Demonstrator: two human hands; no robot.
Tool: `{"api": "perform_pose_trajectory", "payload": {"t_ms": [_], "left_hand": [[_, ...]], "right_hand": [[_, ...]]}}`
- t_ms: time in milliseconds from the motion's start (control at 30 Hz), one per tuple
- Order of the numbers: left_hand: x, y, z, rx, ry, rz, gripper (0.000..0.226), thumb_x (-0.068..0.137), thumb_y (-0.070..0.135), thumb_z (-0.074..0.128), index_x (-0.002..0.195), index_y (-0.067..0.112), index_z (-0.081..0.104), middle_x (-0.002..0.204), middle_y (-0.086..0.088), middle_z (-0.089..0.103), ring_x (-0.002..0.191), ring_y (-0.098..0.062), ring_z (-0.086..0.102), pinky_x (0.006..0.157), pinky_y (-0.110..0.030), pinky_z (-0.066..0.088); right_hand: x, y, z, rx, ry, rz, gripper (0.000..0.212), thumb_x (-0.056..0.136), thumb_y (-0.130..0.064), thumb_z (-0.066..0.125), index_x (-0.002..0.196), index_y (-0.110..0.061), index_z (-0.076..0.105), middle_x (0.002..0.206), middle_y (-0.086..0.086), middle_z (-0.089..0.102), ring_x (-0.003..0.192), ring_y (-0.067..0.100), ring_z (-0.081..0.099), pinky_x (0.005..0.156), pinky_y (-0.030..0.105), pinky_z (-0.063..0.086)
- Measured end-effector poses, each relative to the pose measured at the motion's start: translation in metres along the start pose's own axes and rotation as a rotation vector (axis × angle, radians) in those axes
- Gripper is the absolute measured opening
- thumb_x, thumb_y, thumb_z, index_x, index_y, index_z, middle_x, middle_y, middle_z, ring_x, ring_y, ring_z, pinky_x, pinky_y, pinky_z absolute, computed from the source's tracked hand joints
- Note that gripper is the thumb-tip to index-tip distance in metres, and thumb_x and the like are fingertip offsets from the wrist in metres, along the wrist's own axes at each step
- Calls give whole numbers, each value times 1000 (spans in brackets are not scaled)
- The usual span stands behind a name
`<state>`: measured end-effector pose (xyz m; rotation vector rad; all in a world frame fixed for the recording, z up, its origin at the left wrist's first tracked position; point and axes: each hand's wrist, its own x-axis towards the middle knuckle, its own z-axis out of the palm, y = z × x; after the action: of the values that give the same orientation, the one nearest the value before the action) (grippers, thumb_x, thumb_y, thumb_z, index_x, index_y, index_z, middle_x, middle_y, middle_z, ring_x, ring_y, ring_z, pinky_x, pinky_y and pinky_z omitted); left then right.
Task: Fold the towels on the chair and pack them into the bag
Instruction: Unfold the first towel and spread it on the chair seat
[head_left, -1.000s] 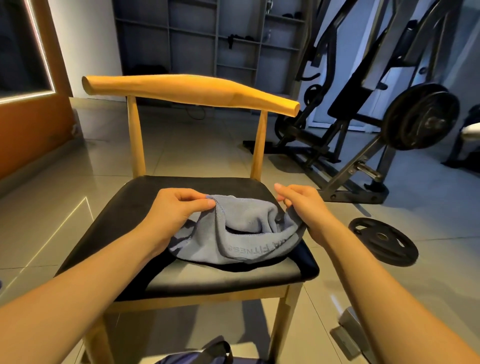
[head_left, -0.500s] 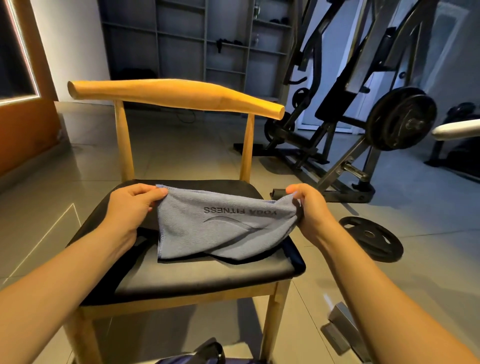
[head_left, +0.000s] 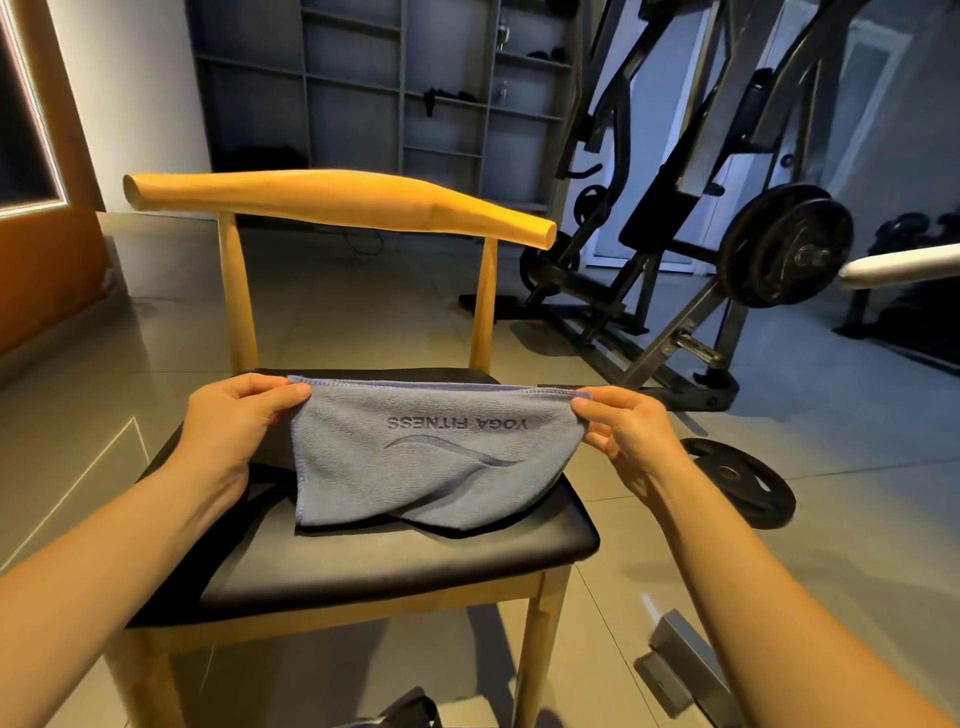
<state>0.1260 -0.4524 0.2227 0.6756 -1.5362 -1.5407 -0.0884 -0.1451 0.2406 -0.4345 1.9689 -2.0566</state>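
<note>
Left hand (head_left: 234, 421) and right hand (head_left: 623, 431) each pinch 1 top corner of the soft, light grey microfibre towel (head_left: 431, 462); hemmed corners likely give the surest hold.

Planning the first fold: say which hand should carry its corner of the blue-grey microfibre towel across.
Left, probably. Both the left hand and right hand pinch top corners of the blue-grey microfibre towel, but its left edge hangs straight while the right side sags onto the black chair seat.

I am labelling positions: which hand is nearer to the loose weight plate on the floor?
Right. The right hand pinches the towel corner beside the weight plate; the left hand holds the opposite corner.
</note>
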Motion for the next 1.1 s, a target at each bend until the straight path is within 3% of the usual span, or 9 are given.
{"api": "perform_pose_trajectory", "payload": {"t_ms": [300,433,567,633,733,833,933,1000,1100], "left_hand": [[0,9,-5,-26,58,17,9,80,10,83,83,12,75,90,-6,72,83,-15,62,80,-28,48],[-2,18,-5,14,33,50,11,82,8,81,90,12,74,92,-2,72,87,-15,63,86,-32,47],[2,45,-17,41,-15,39,9,87,10,76,92,17,78,100,-4,77,100,-20,67,95,-36,49],[4,67,-23,-27,-26,18,11,90,7,73,90,17,77,93,-3,77,97,-22,69,89,-33,55],[8,106,-29,-54,-29,40,12,95,9,68,93,18,75,91,-2,74,89,-16,70,63,-23,58],[16,148,-35,56,-75,134,7,93,15,72,95,19,77,90,1,75,89,-14,68,77,-27,55],[28,190,-46,56,-2,199,9,93,11,71,91,18,74,69,6,68,64,-8,55,51,-13,45],[34,212,-53,35,59,211,16,93,7,70,84,20,71,52,12,63,51,-3,49,41,-9,37],[29,229,-60,114,50,222,15,91,4,72,83,16,72,64,2,66,48,-5,54,47,-13,45]], "right_hand": [[-7,-12,6,44,44,-45,19,95,2,62,112,5,70,106,19,74,96,28,72,83,36,61],[-10,-20,12,6,92,-70,16,96,1,62,108,0,72,105,16,75,99,28,72,80,34,60],[-23,-45,11,77,-101,-73,15,96,-3,63,106,-5,73,104,10,77,96,23,72,82,34,57],[-30,-63,10,38,-187,-129,14,95,-5,63,104,-6,74,103,9,77,94,23,72,85,36,57],[-23,-90,25,-53,-77,-216,12,96,-7,65,102,-10,76,101,10,77,101,28,73,87,36,59],[-24,-127,51,-59,50,-301,11,94,-8,68,99,-13,77,101,7,77,103,26,71,91,38,59],[-35,-171,61,106,-212,-305,14,97,-8,62,105,-10,73,94,2,77,86,14,72,75,27,59],[-43,-190,64,11,-367,-311,16,98,-9,60,107,-9,72,94,2,76,81,13,72,68,24,58],[-33,-203,77,-110,-115,-314,14,93,-11,70,106,-11,75,88,4,73,74,16,67,70,29,52]]}}
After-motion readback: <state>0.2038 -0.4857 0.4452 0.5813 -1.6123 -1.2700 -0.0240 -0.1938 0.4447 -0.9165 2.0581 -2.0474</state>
